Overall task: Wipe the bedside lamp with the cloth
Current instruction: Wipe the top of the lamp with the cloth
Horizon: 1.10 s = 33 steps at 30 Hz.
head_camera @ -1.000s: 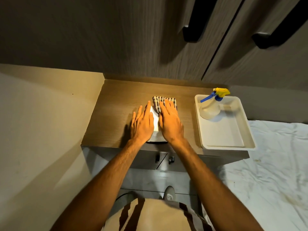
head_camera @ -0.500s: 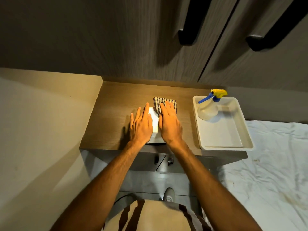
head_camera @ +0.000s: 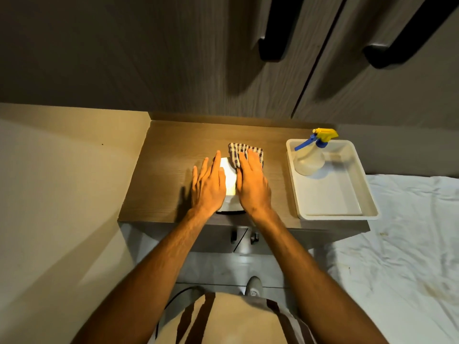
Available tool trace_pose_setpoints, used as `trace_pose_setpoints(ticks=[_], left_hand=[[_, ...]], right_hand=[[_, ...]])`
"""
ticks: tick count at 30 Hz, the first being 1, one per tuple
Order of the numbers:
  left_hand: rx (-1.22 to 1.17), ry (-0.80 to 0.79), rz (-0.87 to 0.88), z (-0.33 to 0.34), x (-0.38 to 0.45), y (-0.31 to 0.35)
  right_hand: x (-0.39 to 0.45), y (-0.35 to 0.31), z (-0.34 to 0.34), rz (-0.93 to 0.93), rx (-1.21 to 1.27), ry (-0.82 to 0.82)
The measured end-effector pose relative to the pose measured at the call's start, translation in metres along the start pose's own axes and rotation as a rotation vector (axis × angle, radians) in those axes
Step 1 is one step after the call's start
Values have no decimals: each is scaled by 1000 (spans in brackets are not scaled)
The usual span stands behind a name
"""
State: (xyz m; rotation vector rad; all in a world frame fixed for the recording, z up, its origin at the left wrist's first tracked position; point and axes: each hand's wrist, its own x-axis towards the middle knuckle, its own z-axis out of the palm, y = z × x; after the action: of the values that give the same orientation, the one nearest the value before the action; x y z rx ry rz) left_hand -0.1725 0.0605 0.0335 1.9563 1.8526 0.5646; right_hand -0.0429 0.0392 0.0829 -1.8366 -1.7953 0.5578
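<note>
A small white lit lamp [head_camera: 229, 184] stands on the wooden bedside table [head_camera: 169, 170], near its front edge. My left hand [head_camera: 207, 187] lies flat against the lamp's left side, fingers straight and apart. My right hand [head_camera: 252, 186] lies flat against its right side, fingertips resting on a checked cloth [head_camera: 244, 151]. The cloth is draped over the lamp's far top edge. My hands hide most of the lamp.
A white tray [head_camera: 332, 194] sits on the table's right part with a clear spray bottle [head_camera: 310, 157], blue and yellow trigger, in its far corner. Dark cabinet doors with black handles [head_camera: 270, 45] rise behind. A white bedsheet [head_camera: 409, 244] lies to the right.
Both hands stay pressed on the lamp's sides. The view has shifted slightly; nothing else moved.
</note>
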Motion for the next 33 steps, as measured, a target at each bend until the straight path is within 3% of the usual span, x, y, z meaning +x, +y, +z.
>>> trace_pose_setpoints(ticks=[2,5,9,15,19,23,25,29,33], left_hand=[[-1,0,-8,-1,0,-1],[-44,-2,19,-2,-2,-3],[16,-44,16,0,1,-2],[-29,-17,-40,-2,1,2],[-87,-37,-11,-7,-2,3],[-84,-79,-36,-7,-1,3],[-102,-95,-66,-7,-1,5],[-98,-81,-76,-9,0,6],[-61,-80,-27,-7,0,2]], right_hand=[[-22,-2,7,55,-13,35],[-54,-10,17,-61,-158,22],[-21,-10,5,-159,-164,-64],[-13,-5,-4,71,33,25],[-59,-14,10,-40,-28,47],[-11,-8,4,-162,-102,-51],[9,-4,-5,-109,-57,-66],[-8,-3,-1,-2,74,62],[-46,-2,13,-118,-15,65]])
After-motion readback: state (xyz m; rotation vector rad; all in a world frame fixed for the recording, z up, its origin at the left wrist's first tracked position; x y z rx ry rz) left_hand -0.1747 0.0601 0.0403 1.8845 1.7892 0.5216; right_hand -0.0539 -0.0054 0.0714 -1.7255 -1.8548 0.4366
